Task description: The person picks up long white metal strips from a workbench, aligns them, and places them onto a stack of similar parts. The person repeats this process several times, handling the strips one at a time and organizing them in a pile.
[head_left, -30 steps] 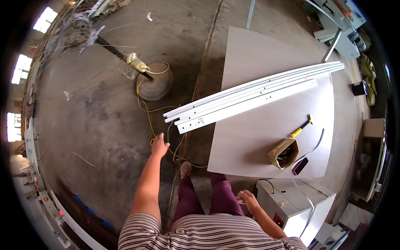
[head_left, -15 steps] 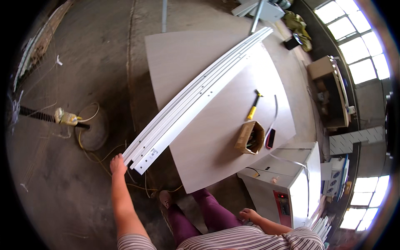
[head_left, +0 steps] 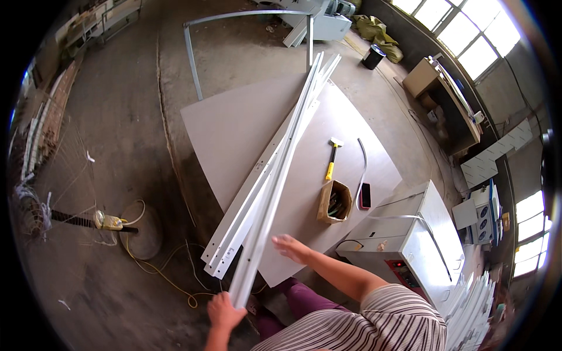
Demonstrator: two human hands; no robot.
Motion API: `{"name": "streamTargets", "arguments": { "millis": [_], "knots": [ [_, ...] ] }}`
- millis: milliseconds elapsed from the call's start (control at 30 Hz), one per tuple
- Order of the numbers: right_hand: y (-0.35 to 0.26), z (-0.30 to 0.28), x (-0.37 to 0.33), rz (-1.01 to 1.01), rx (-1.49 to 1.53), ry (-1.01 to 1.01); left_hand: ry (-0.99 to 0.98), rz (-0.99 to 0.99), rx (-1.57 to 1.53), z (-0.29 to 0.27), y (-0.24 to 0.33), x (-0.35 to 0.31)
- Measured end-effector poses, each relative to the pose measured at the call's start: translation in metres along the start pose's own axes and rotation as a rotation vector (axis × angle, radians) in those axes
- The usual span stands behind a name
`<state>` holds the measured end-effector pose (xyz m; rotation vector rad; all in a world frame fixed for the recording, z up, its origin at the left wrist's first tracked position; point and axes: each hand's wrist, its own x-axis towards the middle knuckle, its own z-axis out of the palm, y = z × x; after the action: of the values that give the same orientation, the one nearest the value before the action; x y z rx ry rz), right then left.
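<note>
My left hand [head_left: 226,312] is closed around the near end of a long white metal profile [head_left: 260,234], which slants away across the work table [head_left: 231,131]. My right hand [head_left: 291,248] is held over the table just right of this profile, fingers stretched out and holding nothing. Beneath and left of the held piece lie more long white profiles [head_left: 225,251] with small holes, their near ends jutting past the table's edge. Farther right on the table are a yellow-handled hammer [head_left: 332,159] and an open cardboard box [head_left: 324,206] with small items inside.
A phone-like dark slab [head_left: 365,196] and a thin curved strip [head_left: 363,153] lie by the box. A white machine cabinet [head_left: 404,234] stands close on the right. A metal frame [head_left: 246,17] rises behind the table. Yellow cable [head_left: 192,299] loops over the floor at left.
My left hand has pulled one profile rightward and nearer, so it now lies at an angle across the others. My right hand has come up from my side to beside it. The view has shifted.
</note>
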<state>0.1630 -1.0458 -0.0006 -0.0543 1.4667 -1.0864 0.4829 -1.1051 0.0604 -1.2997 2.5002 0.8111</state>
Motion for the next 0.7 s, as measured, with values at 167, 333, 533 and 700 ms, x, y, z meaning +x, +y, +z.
{"name": "streamTargets", "arguments": {
  "millis": [167, 333, 533, 700],
  "knots": [
    [-0.071, 0.009, 0.047, -0.159, 0.417, 0.208, 0.103, 0.031, -0.074, -0.01, 0.065, -0.045],
    [-0.006, 0.03, 0.034, -0.163, 0.401, 0.179, 0.015, -0.082, 0.056, 0.033, -0.001, -0.135],
    [0.055, 0.044, -0.079, 0.269, 0.602, -0.347, -0.103, -0.23, 0.207, 0.027, -0.047, -0.205],
    [-0.025, 0.001, -0.012, 0.077, 0.846, -0.13, -0.098, -0.268, 0.286, 0.022, -0.065, -0.24]
  ]
}}
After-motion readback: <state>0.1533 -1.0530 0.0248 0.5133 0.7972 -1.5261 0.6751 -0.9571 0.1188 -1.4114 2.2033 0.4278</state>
